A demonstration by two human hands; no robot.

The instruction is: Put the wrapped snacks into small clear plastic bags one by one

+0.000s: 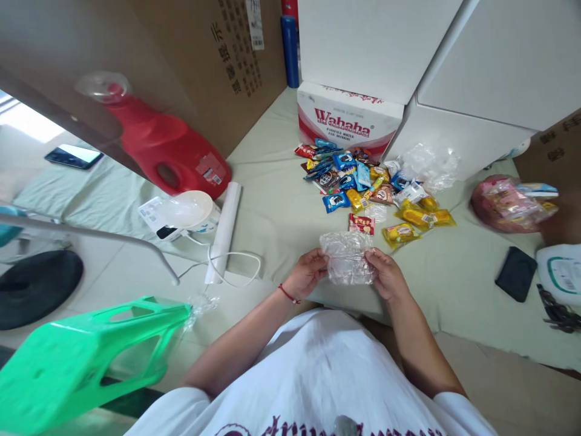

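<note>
A crinkled clear plastic bag (348, 259) is stretched between my two hands, just above the front of the cloth-covered surface. My left hand (309, 272), with a red string on its wrist, pinches the left edge of the bag. Its right edge is gripped by my right hand (385, 272). Right behind the bag lies a small red snack packet (362, 223). Farther back is a heap of wrapped snacks in blue, yellow and brown, among them a blue packet (336, 201) and a yellow-wrapped snack (401, 234).
Behind the snacks stands a Wahaha carton (347, 118), with crumpled clear plastic (429, 163) beside it. A red jug (172, 145), a paper cup (195, 212) and a white roll (224, 233) are at left. Right lie a filled bowl (483, 206) and a black wallet-like item (516, 274). A green stool (59, 363) is lower left.
</note>
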